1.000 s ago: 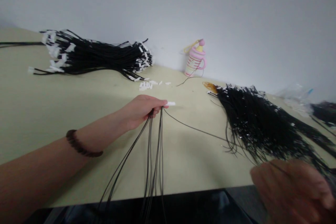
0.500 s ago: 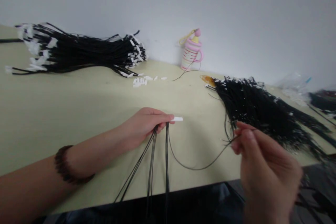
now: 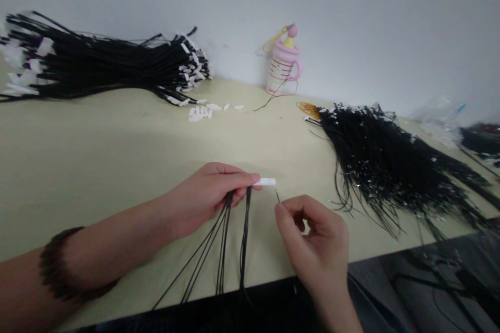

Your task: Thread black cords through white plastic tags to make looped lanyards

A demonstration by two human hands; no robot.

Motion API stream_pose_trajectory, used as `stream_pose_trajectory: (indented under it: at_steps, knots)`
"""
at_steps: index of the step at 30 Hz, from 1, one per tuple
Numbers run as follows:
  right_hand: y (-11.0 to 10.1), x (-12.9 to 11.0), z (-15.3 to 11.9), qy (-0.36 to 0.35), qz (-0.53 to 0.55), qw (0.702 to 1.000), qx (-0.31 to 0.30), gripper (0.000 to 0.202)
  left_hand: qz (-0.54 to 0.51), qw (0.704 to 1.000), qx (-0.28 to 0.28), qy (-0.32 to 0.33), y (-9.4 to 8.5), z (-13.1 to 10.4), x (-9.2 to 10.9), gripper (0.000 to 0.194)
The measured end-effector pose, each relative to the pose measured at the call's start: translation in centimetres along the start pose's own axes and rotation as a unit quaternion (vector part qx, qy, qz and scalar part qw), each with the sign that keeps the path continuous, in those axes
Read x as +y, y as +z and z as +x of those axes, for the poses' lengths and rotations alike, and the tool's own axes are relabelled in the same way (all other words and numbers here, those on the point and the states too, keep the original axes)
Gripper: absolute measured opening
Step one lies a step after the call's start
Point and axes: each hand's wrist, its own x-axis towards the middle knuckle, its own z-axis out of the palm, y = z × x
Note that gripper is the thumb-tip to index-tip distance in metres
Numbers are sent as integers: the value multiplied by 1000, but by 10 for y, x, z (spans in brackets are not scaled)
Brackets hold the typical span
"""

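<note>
My left hand (image 3: 230, 186), over the table's middle, pinches a white connector (image 3: 267, 181) that points right. Several thin black wires (image 3: 245, 234) hang from beneath its fingers past the table's front edge. Just right of and below the connector, my right hand (image 3: 312, 229) has thumb and forefinger closed on a thin black wire (image 3: 277, 196), whose short end sticks up near the connector's tip without visibly touching it. Where the rest of that wire runs is hard to see.
A big bundle of black wires with white ends (image 3: 113, 65) lies back left, loose white pieces (image 3: 200, 113) beside it. A pink toy bottle (image 3: 282, 65) leans at the wall. Another black wire pile (image 3: 383, 161) and a clear bag (image 3: 441, 117) are right.
My right hand has moved left from the right-hand wire pile to beside the connector, with a wire end now upright between its fingers. The view has shifted slightly. My left hand keeps its hold.
</note>
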Motion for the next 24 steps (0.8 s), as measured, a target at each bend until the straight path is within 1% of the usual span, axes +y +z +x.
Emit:
stream_pose_trajectory:
  at_steps: [5,10,16,19,22,24]
  knots:
    - [5,5,1,0,-9,1000,-3,18,3,1000,-5,4,0,-2,0,23]
    - [5,5,1,5,-21,1000,-1,19,12,1000,-6,3,-2,-1,-1,28]
    - [4,5,2,-3,-21,1000,8,19,0,1000,-1,-1,0,-1,0,22]
    - [4,6,2,-7,-25,1000,8,20,3,1000,-1,6,-1,-1,0,22]
    - [6,8,2,-27,-41,999,12,20,13,1000,-2,16,-1,-1,-2,25]
    - [8,9,1,-63,-65,995,28,20,25,1000,4,19,-1,-1,-2,24]
